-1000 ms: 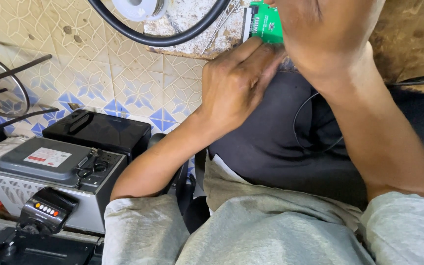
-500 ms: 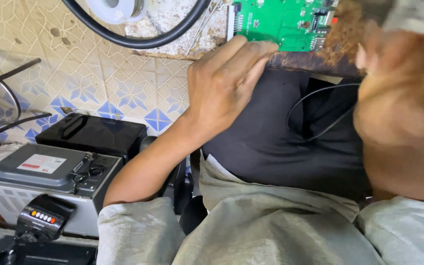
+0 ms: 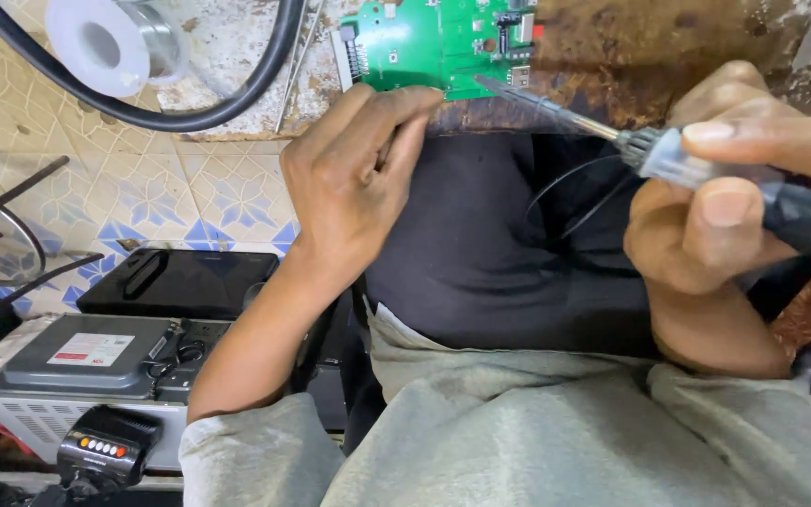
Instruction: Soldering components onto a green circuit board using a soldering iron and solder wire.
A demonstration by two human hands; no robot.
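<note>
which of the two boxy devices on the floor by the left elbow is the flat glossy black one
The black case, lying against the patterned tiles, farther from the camera. The other one in front of it, the grey metal unit, has a white label on top and vent slots on its side.

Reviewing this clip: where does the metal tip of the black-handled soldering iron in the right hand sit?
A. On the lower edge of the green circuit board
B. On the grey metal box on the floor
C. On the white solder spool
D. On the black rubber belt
A. The right hand holds the black-handled soldering iron, and its tip meets the lower edge of the green circuit board, which the left hand steadies.
</note>
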